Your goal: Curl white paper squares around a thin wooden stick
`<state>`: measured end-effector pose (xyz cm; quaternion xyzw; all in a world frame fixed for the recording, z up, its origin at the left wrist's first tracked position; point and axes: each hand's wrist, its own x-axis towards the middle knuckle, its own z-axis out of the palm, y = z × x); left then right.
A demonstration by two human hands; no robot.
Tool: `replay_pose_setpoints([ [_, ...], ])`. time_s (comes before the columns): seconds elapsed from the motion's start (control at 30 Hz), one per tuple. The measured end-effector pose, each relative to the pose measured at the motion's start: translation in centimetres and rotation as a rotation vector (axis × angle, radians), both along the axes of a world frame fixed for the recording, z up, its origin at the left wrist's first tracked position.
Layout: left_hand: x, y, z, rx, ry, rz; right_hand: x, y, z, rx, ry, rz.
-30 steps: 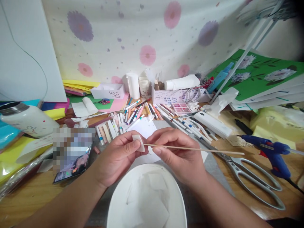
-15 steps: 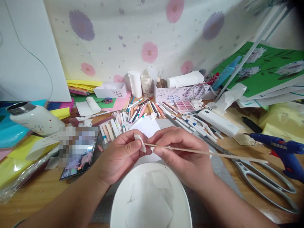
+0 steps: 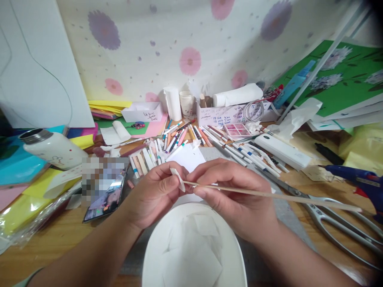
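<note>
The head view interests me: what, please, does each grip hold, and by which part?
The left grip pinches a white paper-like piece by its left side; the right grip pinches a thin wooden stick near the end beside that piece.

Long white box: blue handwriting, lines starting "14" and "15", ending "4:00" and "7:00"; rest unclear. Small white box: dark scribble, illegible.

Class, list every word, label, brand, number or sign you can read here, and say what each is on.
"4:00", blue handwriting on the long white box
"15" and "7:00", the line below
Other writing on that box: too blurred to read surely
Small white box: handwriting, too blurred
Paper cups: marking, too small
Glue gun: label, too blurred
</note>
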<state>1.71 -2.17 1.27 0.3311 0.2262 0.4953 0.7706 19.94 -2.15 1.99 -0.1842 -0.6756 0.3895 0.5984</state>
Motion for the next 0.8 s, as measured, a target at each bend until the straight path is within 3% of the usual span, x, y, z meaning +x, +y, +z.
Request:
replay_pose_setpoints([
  [0.8, 0.08, -0.32, 0.25, 0.023, 0.123, 0.062, 0.20, -0.50, 0.41, 0.078, -0.077, -0.072],
])
